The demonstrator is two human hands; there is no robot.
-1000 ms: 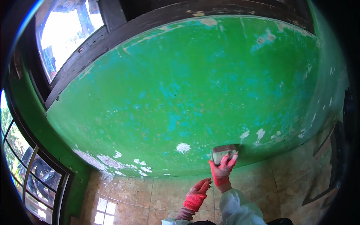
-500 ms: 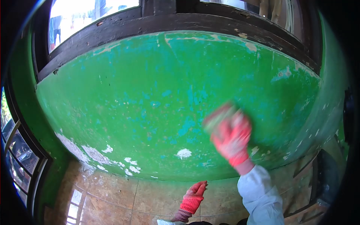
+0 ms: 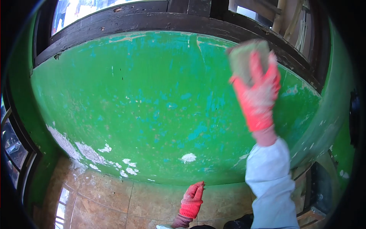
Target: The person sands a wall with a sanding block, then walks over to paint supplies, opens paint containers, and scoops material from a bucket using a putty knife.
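Note:
My right hand (image 3: pixel 259 93), in a red and white glove, grips a greyish-green block (image 3: pixel 248 59) against the upper right of the green wall (image 3: pixel 152 84), just below the dark wooden frame. The hand and block are slightly blurred. Low in the view, my left hand (image 3: pixel 192 197) wears a similar red glove. Its fingers are pressed together near the wall's foot, and what they hold, if anything, cannot be made out. Blue and white worn patches mark the wall's paint.
Dark wooden window framing (image 3: pixel 141 21) runs above the wall. Brown floor tiles (image 3: pixel 160 200) lie below. A barred window (image 3: pixel 15 152) stands at the left, and a dark-framed object (image 3: pixel 320 187) is at the lower right.
My right hand has moved up the wall with the block, from near the floor to the window frame. My left hand stays low. The view has shifted upward and to the right.

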